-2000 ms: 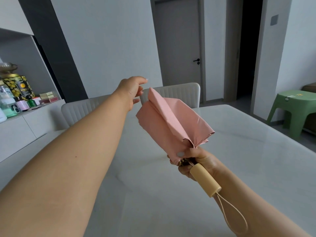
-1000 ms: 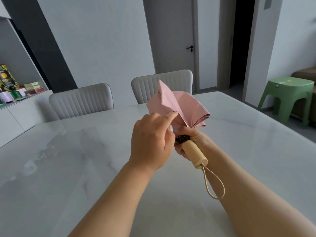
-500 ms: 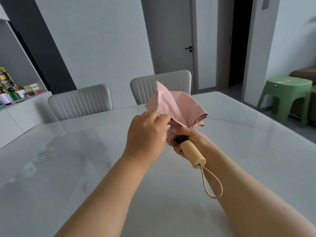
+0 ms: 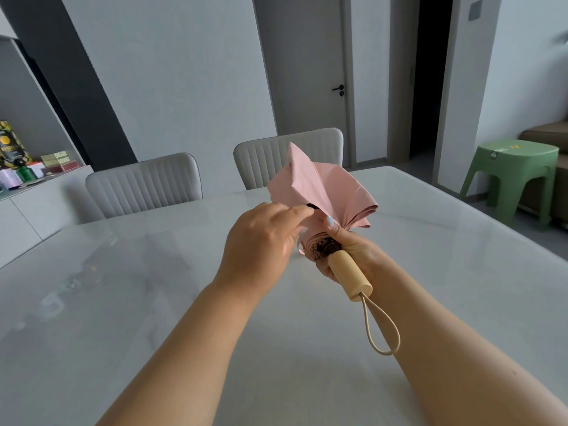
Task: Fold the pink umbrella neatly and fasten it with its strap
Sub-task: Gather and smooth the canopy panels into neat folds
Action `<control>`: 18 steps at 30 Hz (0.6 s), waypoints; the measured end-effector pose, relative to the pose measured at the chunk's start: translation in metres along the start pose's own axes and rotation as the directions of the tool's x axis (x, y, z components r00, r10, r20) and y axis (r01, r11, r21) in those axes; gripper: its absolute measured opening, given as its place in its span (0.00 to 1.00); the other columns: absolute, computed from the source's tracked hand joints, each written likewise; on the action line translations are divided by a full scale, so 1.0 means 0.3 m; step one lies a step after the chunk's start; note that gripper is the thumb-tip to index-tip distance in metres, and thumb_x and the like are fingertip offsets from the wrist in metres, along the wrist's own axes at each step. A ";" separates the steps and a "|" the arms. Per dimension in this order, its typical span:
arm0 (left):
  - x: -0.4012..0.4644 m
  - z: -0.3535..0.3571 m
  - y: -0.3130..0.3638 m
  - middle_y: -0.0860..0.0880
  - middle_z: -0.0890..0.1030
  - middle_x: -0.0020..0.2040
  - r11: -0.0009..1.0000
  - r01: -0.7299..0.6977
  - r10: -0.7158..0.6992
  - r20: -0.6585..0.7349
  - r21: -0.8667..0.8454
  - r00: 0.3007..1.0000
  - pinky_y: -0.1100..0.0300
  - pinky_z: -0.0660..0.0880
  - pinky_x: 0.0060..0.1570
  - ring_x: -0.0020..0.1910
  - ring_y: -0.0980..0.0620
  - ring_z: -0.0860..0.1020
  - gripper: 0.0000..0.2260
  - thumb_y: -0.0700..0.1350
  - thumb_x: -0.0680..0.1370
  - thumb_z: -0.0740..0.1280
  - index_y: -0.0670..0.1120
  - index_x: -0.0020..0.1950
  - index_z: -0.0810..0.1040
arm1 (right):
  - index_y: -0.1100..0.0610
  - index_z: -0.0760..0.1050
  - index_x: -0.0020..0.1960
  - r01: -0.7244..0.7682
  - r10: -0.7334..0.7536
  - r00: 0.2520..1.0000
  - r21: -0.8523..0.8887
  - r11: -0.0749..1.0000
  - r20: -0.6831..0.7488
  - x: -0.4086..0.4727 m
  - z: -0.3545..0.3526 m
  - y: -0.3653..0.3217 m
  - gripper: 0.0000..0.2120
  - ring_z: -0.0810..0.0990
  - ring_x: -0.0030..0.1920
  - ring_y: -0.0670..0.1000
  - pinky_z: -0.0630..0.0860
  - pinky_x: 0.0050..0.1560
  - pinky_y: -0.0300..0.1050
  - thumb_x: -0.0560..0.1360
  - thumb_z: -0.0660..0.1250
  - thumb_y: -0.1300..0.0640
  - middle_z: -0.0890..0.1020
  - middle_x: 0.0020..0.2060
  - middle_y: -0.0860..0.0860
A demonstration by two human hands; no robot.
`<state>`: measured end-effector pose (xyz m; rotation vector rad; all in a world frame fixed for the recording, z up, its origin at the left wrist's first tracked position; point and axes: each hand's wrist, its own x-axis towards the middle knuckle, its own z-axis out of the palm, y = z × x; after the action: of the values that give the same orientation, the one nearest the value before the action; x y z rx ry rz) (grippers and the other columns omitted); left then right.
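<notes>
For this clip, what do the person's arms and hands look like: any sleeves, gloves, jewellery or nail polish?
Both forearms are bare right to the frame edge: no sleeves in view, no gloves, no watch or bracelet. No rings show on the left hand or the right hand. The right thumb's nail carries pale, light-blue glossy polish. The left hand's nails cannot be made out clearly.

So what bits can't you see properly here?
- Strap of the umbrella: head view, no clear sight of it; only a dark speck at the left hand fingertips.
- Right hand fingers: behind the handle and fabric.
- Shelf items: too small, cut by the left edge.
- Doorway: too dark.
</notes>
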<state>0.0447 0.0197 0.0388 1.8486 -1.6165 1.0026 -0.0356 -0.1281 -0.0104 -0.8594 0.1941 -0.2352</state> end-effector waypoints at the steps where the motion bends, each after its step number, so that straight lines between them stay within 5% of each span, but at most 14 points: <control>1: 0.003 0.002 -0.001 0.48 0.80 0.38 1.000 -0.008 0.009 -0.009 0.014 1.000 0.53 0.76 0.35 0.37 0.45 0.77 0.12 0.44 0.76 0.65 0.45 0.57 0.82 | 0.59 0.76 0.54 -0.002 0.002 1.000 -0.012 1.000 -0.003 0.003 -0.002 0.002 0.50 0.77 0.47 0.58 0.75 0.23 0.40 0.35 0.86 0.45 0.81 0.46 0.59; 7: 0.016 0.023 -0.015 0.47 0.79 0.36 0.993 -0.024 0.027 -0.032 0.114 0.999 0.53 0.75 0.32 0.34 0.42 0.77 0.15 0.34 0.69 0.74 0.44 0.54 0.83 | 0.58 0.77 0.55 -0.014 0.015 1.000 -0.061 0.998 0.013 0.012 -0.006 0.008 0.51 0.78 0.45 0.55 0.76 0.25 0.40 0.35 0.85 0.42 0.79 0.51 0.59; 12: 0.020 0.020 -0.012 0.45 0.78 0.34 0.994 -0.025 0.028 -0.028 0.111 0.999 0.54 0.74 0.30 0.33 0.42 0.76 0.05 0.35 0.70 0.67 0.41 0.41 0.82 | 0.59 0.75 0.59 -0.033 0.032 0.999 0.056 0.998 0.025 0.010 -0.008 0.015 0.53 0.74 0.53 0.58 0.75 0.24 0.39 0.38 0.86 0.43 0.77 0.55 0.60; 18: -0.051 0.024 -0.027 0.44 0.78 0.36 0.997 -0.024 0.024 0.008 0.074 1.000 0.50 0.75 0.30 0.35 0.42 0.76 0.07 0.31 0.68 0.68 0.39 0.43 0.81 | 0.60 0.72 0.61 -0.055 0.050 0.998 0.170 0.984 0.032 0.017 -0.009 0.017 0.55 0.76 0.49 0.56 0.74 0.22 0.39 0.38 0.86 0.45 0.78 0.51 0.58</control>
<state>0.0537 0.0253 0.0232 1.8872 -1.6298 1.0807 -0.0308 -0.1284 -0.0164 -0.6855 0.1681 -0.1880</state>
